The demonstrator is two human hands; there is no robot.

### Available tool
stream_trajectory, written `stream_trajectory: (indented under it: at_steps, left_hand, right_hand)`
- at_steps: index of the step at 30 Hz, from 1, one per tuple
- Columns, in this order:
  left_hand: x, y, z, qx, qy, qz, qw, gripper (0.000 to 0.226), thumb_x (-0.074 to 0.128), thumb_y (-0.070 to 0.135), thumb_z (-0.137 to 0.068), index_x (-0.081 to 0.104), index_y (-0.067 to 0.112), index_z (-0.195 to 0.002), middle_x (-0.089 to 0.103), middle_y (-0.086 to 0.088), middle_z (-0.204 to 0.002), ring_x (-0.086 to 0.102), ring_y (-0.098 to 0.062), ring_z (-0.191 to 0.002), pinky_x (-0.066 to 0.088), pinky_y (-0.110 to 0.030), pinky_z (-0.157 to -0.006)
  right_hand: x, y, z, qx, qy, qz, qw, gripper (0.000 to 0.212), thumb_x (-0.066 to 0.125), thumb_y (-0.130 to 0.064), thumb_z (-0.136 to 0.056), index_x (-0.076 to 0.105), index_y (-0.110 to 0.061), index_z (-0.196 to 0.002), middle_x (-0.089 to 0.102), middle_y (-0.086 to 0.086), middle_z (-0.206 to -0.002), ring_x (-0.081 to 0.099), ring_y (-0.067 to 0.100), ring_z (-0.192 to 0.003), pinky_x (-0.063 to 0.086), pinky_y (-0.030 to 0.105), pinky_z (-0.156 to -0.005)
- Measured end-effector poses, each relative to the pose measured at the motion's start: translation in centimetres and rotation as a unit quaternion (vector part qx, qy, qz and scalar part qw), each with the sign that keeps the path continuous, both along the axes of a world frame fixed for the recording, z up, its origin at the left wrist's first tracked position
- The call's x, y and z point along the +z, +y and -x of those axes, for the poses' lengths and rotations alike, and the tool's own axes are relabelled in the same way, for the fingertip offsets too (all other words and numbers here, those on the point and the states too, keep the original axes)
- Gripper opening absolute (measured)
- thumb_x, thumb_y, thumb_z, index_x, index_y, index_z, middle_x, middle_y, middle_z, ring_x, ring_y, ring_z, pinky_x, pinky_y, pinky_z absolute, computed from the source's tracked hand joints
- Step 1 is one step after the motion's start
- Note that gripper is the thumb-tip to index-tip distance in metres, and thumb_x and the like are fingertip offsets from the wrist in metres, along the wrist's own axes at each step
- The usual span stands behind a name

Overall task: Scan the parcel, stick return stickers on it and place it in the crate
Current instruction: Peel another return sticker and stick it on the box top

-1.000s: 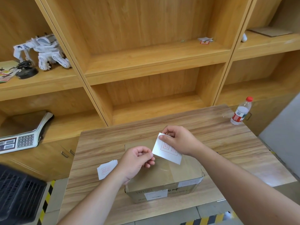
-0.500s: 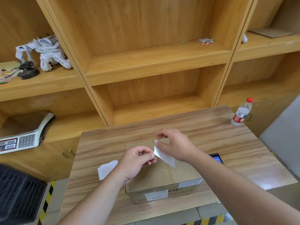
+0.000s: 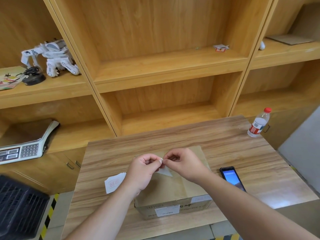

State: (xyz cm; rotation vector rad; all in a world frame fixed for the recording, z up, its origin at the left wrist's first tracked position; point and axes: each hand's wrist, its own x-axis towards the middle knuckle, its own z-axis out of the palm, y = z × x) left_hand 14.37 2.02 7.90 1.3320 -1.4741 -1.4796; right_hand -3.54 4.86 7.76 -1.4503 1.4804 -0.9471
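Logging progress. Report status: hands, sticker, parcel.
Left hand and right hand pinch one sticker above parcel. Sticker not yet stuck. Nothing in the way.

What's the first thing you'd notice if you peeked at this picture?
Two hands, the left hand and the right hand, meet in the middle and pinch a small white sticker above a cardboard parcel on the wooden table. Up on the left shelf stands a white toy robot, and a water bottle with a red cap sits at the table's far right corner.
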Motion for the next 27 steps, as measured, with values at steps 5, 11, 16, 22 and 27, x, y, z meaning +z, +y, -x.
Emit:
stream_trajectory:
  at_steps: [5, 11, 16, 22, 27]
  left_hand:
    - [0.2, -0.1, -0.1, -0.014, -0.035, 0.025, 0.999, 0.018, 0.07, 0.01, -0.09, 0.079, 0.02, -0.078, 0.079, -0.007, -0.082, 0.07, -0.024, -0.08, 0.057, -0.044, -0.087]
    - [0.2, 0.1, -0.3, -0.022, -0.051, 0.035, 0.998, 0.018, 0.071, 0.01, -0.09, 0.08, 0.019, -0.077, 0.079, -0.004, -0.08, 0.067, -0.011, -0.075, 0.055, -0.035, -0.079]
    - [0.1, -0.1, -0.7, -0.017, -0.061, 0.036, 0.997, 0.019, 0.071, 0.009, -0.089, 0.08, 0.019, -0.076, 0.079, -0.004, -0.081, 0.069, -0.015, -0.077, 0.058, -0.042, -0.084]
    - [-1.0, -0.8, -2.7, 0.034, -0.068, 0.003, 0.997, 0.02, 0.071, 0.007, -0.087, 0.079, 0.02, -0.075, 0.08, -0.005, -0.08, 0.074, -0.034, -0.089, 0.058, -0.047, -0.09]
    - [-2.4, -1.2, -5.8, 0.067, -0.078, -0.019, 0.995, 0.024, 0.07, 0.006, -0.087, 0.079, 0.023, -0.073, 0.08, -0.006, -0.081, 0.075, -0.032, -0.091, 0.058, -0.039, -0.084]
  right_hand:
    - [0.2, 0.0, 0.2, 0.012, 0.038, 0.004, 0.999, 0.009, 0.072, -0.022, -0.09, 0.079, -0.02, -0.085, 0.079, -0.01, -0.083, 0.072, 0.009, -0.079, 0.058, 0.031, -0.078]
    - [0.4, 0.1, 0.0, -0.005, 0.034, 0.002, 0.999, 0.018, 0.067, -0.021, -0.09, 0.08, -0.025, -0.079, 0.073, -0.013, -0.071, 0.056, 0.0, -0.058, 0.044, 0.02, -0.057]
    - [0.1, -0.2, -0.3, -0.05, -0.015, -0.032, 0.998, 0.019, 0.065, -0.016, -0.087, 0.077, -0.021, -0.073, 0.07, -0.005, -0.064, 0.052, 0.006, -0.056, 0.041, 0.027, -0.058]
    - [0.4, -0.6, -0.1, -0.147, -0.069, -0.056, 0.985, 0.019, 0.061, -0.013, -0.092, 0.076, -0.012, -0.081, 0.079, -0.001, -0.079, 0.064, 0.013, -0.068, 0.047, 0.034, -0.066]
    - [0.1, -1.3, -0.7, -0.193, -0.076, -0.075, 0.975, 0.018, 0.059, -0.016, -0.091, 0.075, -0.013, -0.082, 0.078, -0.007, -0.076, 0.053, 0.022, -0.07, 0.042, 0.036, -0.066]
